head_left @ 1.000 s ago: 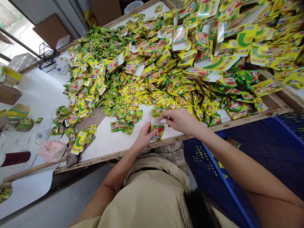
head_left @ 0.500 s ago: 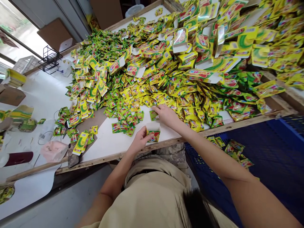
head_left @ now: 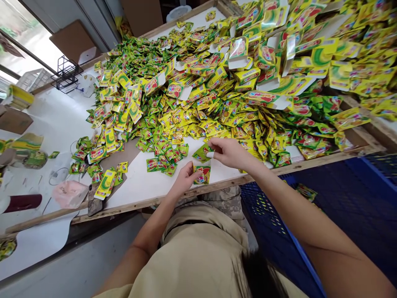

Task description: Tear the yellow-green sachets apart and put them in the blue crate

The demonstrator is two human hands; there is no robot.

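Green sachet (head_left: pixel 201 153), pinched between the thumb and fingers of the right hand (head_left: pixel 231 153), just above the white table (head_left: pixel 127 182) or touching it; cannot tell which. White wrap (head_left: pixel 211 155) on one digit of that hand.

Left hand (head_left: pixel 186 179): closed on the left side of a small box (head_left: pixel 203 175), thumb across its printed face, fingers mostly hidden behind. Box is yellow and green with red print, near the wooden edge (head_left: pixel 173 198), nearer the wearer than the sachet. Hands apart, right one farther out.

Left of the hands, a loose cluster (head_left: pixel 164 156) of green packets lies flat and overlapping. Beyond, a big heap (head_left: pixel 182 118): yellow packets toward the near side, green ones at far left, with printed cartons (head_left: pixel 238 51) scattered over it, several showing white flaps.

Farther left, a brown board (head_left: pixel 128 155) lies partly under packets. A yellow carton (head_left: pixel 105 183) leans over more packets, beside a dark phone (head_left: pixel 95 201). Pink pouch-like item (head_left: pixel 70 194) next to the phone, then a maroon cylinder (head_left: pixel 25 203). Black wire rack (head_left: pixel 65 75) at the far left side.

Blue crate (head_left: pixel 344 198) below the table's edge, on the right, some packets inside.
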